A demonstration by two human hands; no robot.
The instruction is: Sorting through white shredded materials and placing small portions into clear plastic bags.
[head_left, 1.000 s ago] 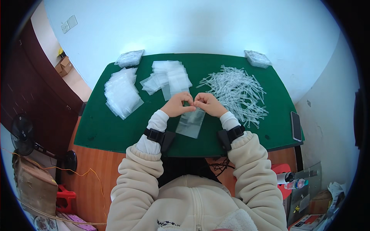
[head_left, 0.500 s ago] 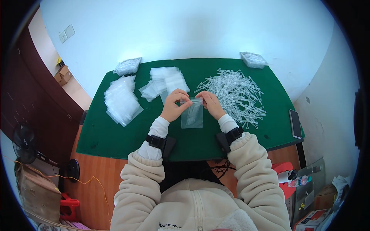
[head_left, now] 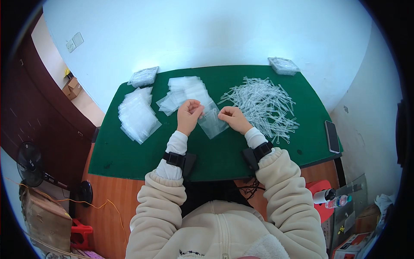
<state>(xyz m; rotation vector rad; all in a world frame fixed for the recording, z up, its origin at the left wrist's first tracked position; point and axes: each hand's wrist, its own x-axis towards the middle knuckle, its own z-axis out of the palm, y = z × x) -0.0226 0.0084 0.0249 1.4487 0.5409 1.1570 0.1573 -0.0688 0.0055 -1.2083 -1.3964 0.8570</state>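
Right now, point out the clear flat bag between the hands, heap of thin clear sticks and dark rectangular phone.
Clear flat bag (head_left: 213, 124): head view, middle.
Heap of thin clear sticks (head_left: 263, 104): head view, middle.
Dark rectangular phone (head_left: 332, 136): head view, screen.

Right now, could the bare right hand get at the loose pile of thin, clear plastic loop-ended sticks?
Likely yes: the right hand is right beside the pile of sticks, with nothing visible between them.

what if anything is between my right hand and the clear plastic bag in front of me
Nothing visible: the right hand's fingertips are at the clear plastic bag's right side, though contact is unclear. The pile of clear looped plastic pieces lies off to the right.
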